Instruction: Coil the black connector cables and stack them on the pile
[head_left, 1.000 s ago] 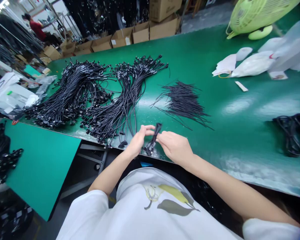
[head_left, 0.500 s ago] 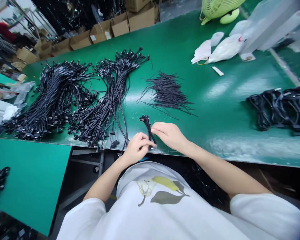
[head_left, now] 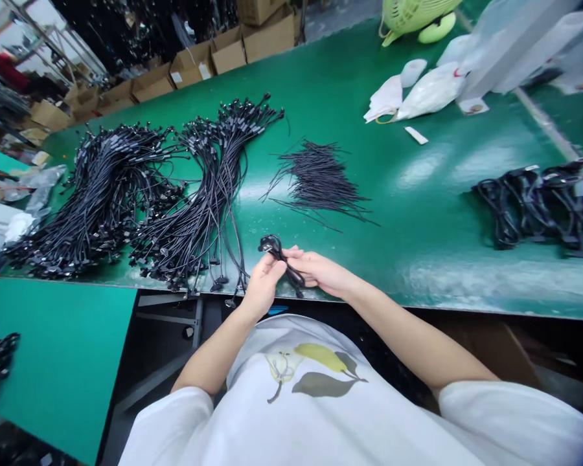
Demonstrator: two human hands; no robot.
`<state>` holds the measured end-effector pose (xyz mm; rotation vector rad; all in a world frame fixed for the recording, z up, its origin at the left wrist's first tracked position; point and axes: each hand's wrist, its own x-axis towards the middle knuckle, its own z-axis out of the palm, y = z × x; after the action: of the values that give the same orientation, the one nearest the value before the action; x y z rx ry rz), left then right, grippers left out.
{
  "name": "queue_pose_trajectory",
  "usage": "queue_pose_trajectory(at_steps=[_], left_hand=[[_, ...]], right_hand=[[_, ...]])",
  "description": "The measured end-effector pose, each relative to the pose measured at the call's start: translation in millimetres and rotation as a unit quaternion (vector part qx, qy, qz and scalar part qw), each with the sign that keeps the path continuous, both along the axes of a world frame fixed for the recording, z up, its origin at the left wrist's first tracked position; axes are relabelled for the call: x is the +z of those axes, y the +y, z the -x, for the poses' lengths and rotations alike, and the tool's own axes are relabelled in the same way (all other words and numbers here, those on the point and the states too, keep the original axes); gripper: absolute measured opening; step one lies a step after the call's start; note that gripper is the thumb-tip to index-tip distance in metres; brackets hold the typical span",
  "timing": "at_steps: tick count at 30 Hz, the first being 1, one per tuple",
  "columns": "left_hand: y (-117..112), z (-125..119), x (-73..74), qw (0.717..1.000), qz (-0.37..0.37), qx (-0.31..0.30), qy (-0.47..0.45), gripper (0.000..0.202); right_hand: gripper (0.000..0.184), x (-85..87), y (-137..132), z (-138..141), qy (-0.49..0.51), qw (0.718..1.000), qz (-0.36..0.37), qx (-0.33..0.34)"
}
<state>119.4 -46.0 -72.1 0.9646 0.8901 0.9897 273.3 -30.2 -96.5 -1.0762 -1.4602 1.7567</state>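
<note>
A folded black cable (head_left: 294,277) is held between both hands near the table's front edge. My left hand (head_left: 263,281) closes on it from the left, thumb on top, with its looped end and connector showing beyond the fingers. From the right, my right hand (head_left: 320,270) grips the bundle's middle, fingers partly behind it. Beyond the hands lies a pile of short black ties (head_left: 320,178). Left of that, loose black cables (head_left: 218,175) lie in a long heap, with a second cable heap (head_left: 102,188) farther left.
Bundled cables (head_left: 539,207) lie in a row at the right. White plastic bags (head_left: 430,90) and a yellow-green fan (head_left: 412,16) stand at the back right. Cardboard boxes (head_left: 192,65) line the far edge. A lower green table (head_left: 53,349) adjoins at left.
The cable bundle has turned from nearly upright to tilted, lying across the fingers. My left hand now grips it with the thumb on top, and my right hand has moved partly under it.
</note>
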Motion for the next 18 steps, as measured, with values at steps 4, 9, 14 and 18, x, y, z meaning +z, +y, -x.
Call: queue_pose_trajectory(at_steps=[4,9,14,18], left_hand=[[8,-7,-2.7,0.998,0.001,0.056,0.0,0.025],[21,-19,-14.7,0.997,0.007,0.076,0.022,0.028],[17,-31,-33.4,0.993,-0.013,-0.062,0.099,0.03],[6,-7,-20.4,0.94,-0.165,-0.153,0.257,0.042]], right_hand=[[0.031,17.4,-15,-12,-0.201,0.96,-0.177,-0.083],[0.059,28.6,-36,-9,-0.286,0.909,-0.255,-0.165],[0.057,4.5,-35,-19,-0.347,0.898,-0.241,-0.126],[0.038,13.0,-45,-84,-0.475,0.821,-0.168,-0.267]])
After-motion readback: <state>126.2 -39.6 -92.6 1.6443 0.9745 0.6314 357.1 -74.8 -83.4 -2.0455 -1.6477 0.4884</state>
